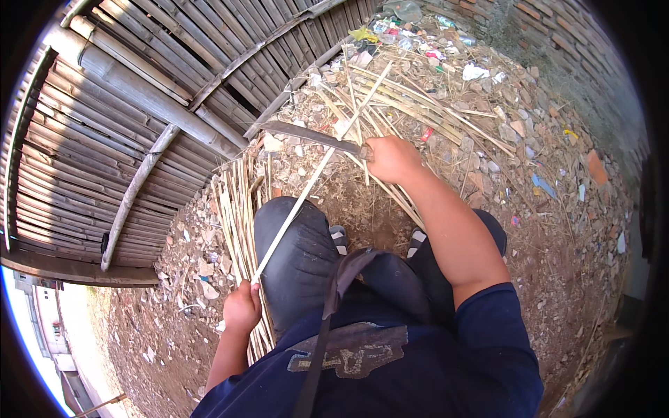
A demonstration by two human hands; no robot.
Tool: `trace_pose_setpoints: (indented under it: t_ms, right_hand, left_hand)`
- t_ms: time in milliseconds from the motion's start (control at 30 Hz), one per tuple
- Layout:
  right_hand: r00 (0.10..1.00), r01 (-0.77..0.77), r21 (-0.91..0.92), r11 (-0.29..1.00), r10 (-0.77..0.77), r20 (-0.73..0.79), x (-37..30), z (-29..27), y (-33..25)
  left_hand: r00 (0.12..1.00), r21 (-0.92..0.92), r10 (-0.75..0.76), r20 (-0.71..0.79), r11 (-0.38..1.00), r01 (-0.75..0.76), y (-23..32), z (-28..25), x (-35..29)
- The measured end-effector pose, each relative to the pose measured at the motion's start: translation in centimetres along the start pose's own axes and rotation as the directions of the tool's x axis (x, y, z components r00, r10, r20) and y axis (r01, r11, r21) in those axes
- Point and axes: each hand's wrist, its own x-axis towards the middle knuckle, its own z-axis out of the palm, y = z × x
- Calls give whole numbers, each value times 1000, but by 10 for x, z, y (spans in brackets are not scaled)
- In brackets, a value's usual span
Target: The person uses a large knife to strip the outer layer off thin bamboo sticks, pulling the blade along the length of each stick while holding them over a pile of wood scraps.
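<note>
My right hand (394, 160) is wrapped round the handle of a long machete (303, 134), its dark blade pointing left. In my left hand (242, 307) is the near end of a pale bamboo strip (293, 214), which slants up and away to the right. The blade crosses this strip near its far half; whether they touch I cannot tell. Beside my left knee lies a bundle of similar strips (238, 216), partly under my left hand. More loose strips (418, 104) are spread on the ground beyond the machete.
A bamboo-pole wall (104, 153) rises on the left, with a brick wall (557, 35) at the far right. Rubble and scattered litter (432, 42) cover the dirt ground (543, 279). My bent knees (289, 244) are close below the strip.
</note>
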Motion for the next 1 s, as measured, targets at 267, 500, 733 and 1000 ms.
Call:
trace_pose_setpoints:
  t_ms: [267, 500, 733, 1000]
  right_hand:
    - [1000, 17, 48, 999, -18, 21, -3, 7, -4]
    - [939, 304, -29, 952, -295, 177, -29, 11, -46]
    - [872, 482, -168, 860, -451, 190, -25, 17, -44]
    - [1000, -22, -69, 997, 22, -1, 5, 6, 12]
  left_hand:
    - [998, -50, 29, -56, 998, -32, -9, 14, -5]
    - [998, -110, 47, -29, 993, -50, 1, 12, 5]
    - [997, -151, -17, -72, 989, 6, -3, 30, 14]
    - [998, -76, -32, -60, 997, 27, 1, 16, 21]
